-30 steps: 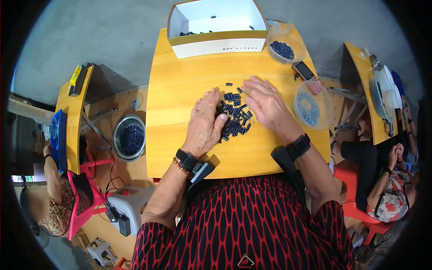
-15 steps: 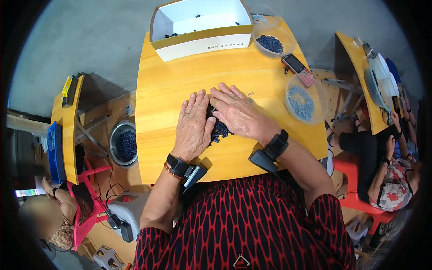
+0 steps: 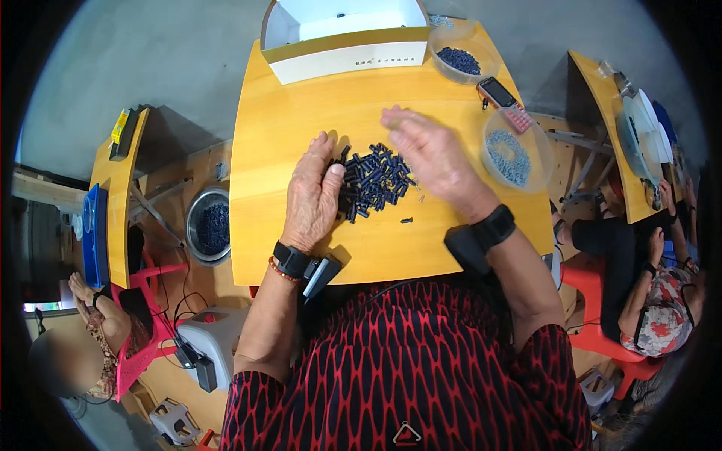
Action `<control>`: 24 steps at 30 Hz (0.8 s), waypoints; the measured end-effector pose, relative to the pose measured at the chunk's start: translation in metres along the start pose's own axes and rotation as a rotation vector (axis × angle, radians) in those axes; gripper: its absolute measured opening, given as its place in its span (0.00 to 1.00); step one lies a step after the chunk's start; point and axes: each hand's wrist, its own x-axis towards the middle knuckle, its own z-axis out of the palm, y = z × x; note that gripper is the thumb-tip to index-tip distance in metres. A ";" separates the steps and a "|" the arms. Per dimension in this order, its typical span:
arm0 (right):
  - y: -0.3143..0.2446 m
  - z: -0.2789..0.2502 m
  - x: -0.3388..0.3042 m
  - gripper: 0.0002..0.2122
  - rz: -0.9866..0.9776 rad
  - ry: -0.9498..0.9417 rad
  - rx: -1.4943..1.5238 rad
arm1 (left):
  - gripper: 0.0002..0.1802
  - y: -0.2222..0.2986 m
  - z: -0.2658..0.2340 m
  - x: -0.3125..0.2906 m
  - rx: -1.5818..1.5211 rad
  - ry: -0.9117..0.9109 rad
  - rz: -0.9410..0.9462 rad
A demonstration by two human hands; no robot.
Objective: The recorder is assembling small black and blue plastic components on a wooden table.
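Observation:
A loose pile of small dark-blue cylindrical pieces (image 3: 372, 179) lies on the wooden table (image 3: 301, 105) between my hands. My left hand (image 3: 312, 192) stands on edge along the pile's left side, fingers stretched forward and thumb toward the pieces. To the right of the pile my right hand (image 3: 432, 154) is raised a little, its fingers extended and nothing seen in them. One stray dark piece (image 3: 407, 221) lies apart, near the table's front edge. A few thin silvery bits show at the pile's right edge, too small to name.
A white-and-gold box (image 3: 346, 64) stands at the back. On the right are a clear bowl of dark pieces (image 3: 459, 62), a phone (image 3: 498, 94) and a clear bowl of small silvery parts (image 3: 508, 158). A metal basin (image 3: 208, 225) sits left of the table. Other people sit at both sides.
My hands have parted from over the pile, the right one lifting away to the right. More of the dark pieces now show, spread out wider. The view has shifted slightly.

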 end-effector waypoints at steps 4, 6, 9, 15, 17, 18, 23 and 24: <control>-0.022 -0.026 -0.004 0.13 0.157 0.110 0.198 | 0.26 -0.007 -0.011 -0.011 0.037 -0.028 -0.035; -0.023 -0.031 -0.013 0.13 0.251 0.066 0.142 | 0.29 -0.001 -0.016 -0.016 0.076 -0.073 0.000; -0.011 -0.023 -0.031 0.10 0.049 0.180 0.153 | 0.31 0.002 -0.019 -0.022 0.118 -0.125 0.033; -0.020 -0.017 -0.071 0.06 0.235 -0.034 0.028 | 0.32 -0.004 -0.027 -0.033 0.052 -0.040 -0.009; -0.026 -0.011 -0.084 0.06 0.178 -0.163 0.117 | 0.32 -0.002 -0.030 -0.035 -0.013 0.017 -0.054; -0.030 -0.009 -0.087 0.03 0.118 -0.179 0.059 | 0.32 -0.001 -0.030 -0.036 -0.012 0.022 -0.052; -0.030 0.004 -0.093 0.05 -0.116 -0.148 -0.241 | 0.28 -0.002 -0.027 -0.039 -0.063 0.065 -0.053; -0.032 0.006 -0.094 0.05 -0.101 -0.150 -0.291 | 0.28 -0.004 -0.026 -0.040 -0.061 0.071 -0.048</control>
